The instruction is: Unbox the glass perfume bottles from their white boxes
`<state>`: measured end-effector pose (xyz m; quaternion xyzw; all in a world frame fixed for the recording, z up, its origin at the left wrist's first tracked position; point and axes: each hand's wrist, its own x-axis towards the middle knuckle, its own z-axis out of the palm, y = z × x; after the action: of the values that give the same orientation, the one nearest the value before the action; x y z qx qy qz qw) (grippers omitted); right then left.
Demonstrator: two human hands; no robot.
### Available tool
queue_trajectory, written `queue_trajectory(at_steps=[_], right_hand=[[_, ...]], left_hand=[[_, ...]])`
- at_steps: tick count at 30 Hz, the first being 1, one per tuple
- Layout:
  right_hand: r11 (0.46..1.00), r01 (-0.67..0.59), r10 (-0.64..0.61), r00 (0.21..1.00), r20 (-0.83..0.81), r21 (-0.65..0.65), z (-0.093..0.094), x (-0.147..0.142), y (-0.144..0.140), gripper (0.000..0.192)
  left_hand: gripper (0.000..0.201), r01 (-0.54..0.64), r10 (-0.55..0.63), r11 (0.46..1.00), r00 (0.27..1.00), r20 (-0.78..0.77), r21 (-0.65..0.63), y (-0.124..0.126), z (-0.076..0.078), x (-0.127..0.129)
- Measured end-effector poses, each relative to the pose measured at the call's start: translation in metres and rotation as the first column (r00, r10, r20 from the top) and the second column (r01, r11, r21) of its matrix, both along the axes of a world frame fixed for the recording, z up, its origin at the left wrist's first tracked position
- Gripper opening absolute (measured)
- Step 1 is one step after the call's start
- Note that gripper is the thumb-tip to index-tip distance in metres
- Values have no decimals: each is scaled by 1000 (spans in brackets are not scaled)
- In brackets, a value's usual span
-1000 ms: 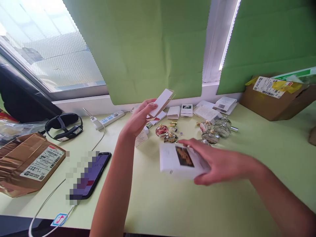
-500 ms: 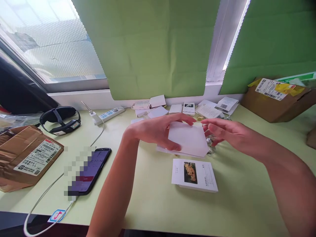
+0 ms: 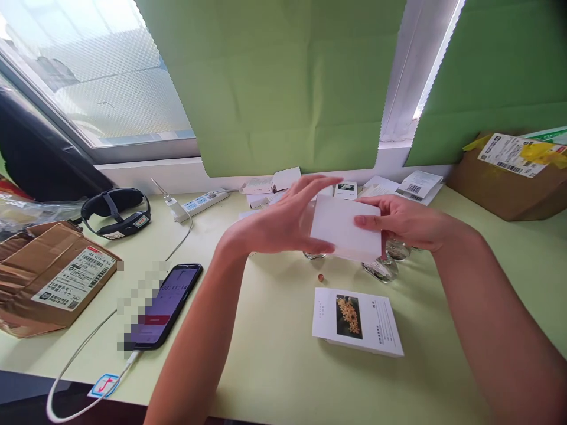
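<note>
A plain white box (image 3: 344, 235) is held aloft between two hands above the middle of the worktop (image 3: 274, 366)

The box is pinched from both ends, the left hand (image 3: 283, 221) closed on its left end and the right hand (image 3: 405, 223) on its right, so its long axis runs across between them; a printed card (image 3: 357, 320) lies flat below towards the near edge, glass bottles (image 3: 383, 267) are partly hidden behind, and a phone (image 3: 166, 304) rests to the left
</note>
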<state>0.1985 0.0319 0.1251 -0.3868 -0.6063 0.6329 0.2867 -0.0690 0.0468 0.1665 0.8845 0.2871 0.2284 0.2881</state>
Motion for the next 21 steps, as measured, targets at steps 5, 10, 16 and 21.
queue_trajectory(at_steps=[5, 10, 16, 21], right_hand=[[985, 123, -112, 989, -92, 121, 4, 4, -2, 40], [984, 90, -78, 994, -83, 152, 2, 0, -5, 42], [909, -402, 403, 915, 18, 109, -15, -2, 0, 59], [904, -398, 338, 889, 309, 158, -16, -8, 3, 95]], left_hand=[[73, -154, 194, 958, 970, 148, -244, 8, -8, 0], [44, -105, 196, 935, 949, 248, -338, 1, -7, 7], [48, 104, -89, 943, 994, 63, -316, -3, -1, -3], [69, 126, -153, 949, 985, -75, -289, -5, -2, -5]])
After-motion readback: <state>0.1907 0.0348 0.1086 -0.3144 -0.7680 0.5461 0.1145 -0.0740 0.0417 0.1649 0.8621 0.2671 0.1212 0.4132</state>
